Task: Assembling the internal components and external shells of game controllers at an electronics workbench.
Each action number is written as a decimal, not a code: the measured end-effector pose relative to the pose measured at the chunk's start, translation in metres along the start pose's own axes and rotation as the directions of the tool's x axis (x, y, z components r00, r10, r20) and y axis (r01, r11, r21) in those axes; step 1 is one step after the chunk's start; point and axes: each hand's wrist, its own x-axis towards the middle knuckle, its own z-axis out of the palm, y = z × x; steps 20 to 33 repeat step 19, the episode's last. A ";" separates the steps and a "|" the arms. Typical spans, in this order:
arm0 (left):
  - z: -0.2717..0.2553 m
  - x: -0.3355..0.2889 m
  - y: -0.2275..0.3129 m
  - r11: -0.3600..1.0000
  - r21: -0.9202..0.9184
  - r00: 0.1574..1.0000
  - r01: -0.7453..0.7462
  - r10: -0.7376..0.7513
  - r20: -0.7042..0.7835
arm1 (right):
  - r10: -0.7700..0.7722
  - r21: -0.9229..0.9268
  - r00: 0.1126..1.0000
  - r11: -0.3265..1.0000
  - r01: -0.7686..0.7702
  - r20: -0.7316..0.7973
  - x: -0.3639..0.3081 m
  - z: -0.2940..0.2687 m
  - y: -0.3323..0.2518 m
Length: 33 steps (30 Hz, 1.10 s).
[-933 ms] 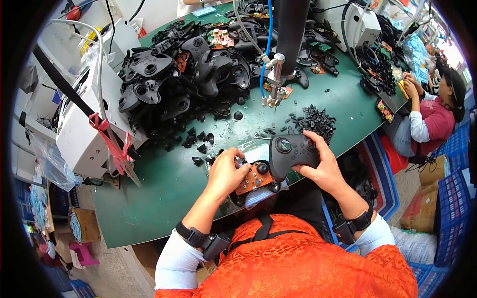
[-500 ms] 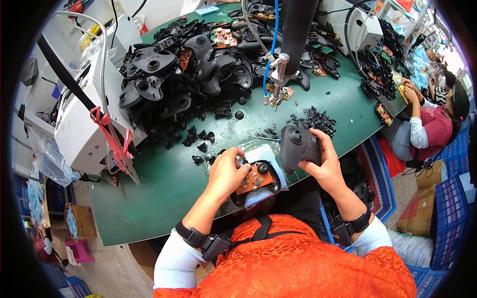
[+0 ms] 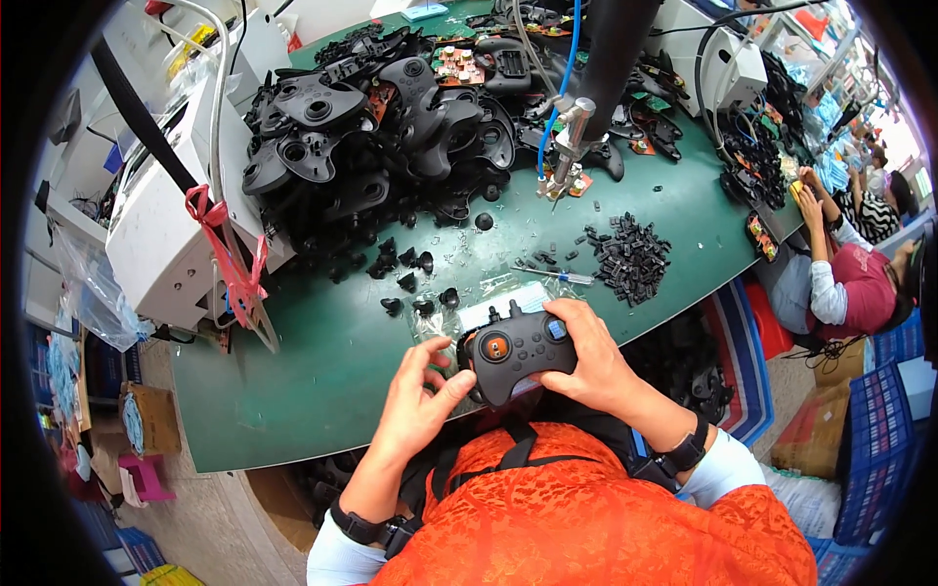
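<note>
A black game controller front shell is in my right hand, thumb at its near edge and fingers at its far right side. The shell lies over the black lower half of the controller, whose edge shows at the left; orange board shows through the left stick hole. My left hand is beside the left grip, fingers apart and thumb at the shell's edge; whether it touches is unclear. Beneath them is a pale pad in clear plastic, mostly covered.
A big heap of controller shells fills the table's far left. Thumbstick caps, a screwdriver and a pile of small black parts lie nearer. A hanging metal tool stands over the table. Another person sits at right.
My right hand has brought the shell left and down onto the lower half with the board. My left hand has let go of the board area and opened to the left.
</note>
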 end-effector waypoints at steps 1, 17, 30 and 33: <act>0.004 0.001 -0.004 1.000 0.010 1.000 0.011 -0.011 0.007 | -0.026 -0.066 1.000 0.997 0.027 0.003 0.001 0.002 -0.001; 0.022 0.010 -0.002 0.987 -0.131 0.995 0.091 -0.095 -0.021 | -0.058 -0.119 0.998 0.991 0.060 0.014 0.005 0.023 0.003; 0.021 0.009 0.000 0.970 -0.207 0.992 0.127 -0.128 0.005 | -0.030 -0.133 0.999 0.991 0.034 0.033 0.005 0.023 0.002; 0.021 0.009 0.000 0.970 -0.207 0.992 0.127 -0.128 0.005 | -0.030 -0.133 0.999 0.991 0.034 0.033 0.005 0.023 0.002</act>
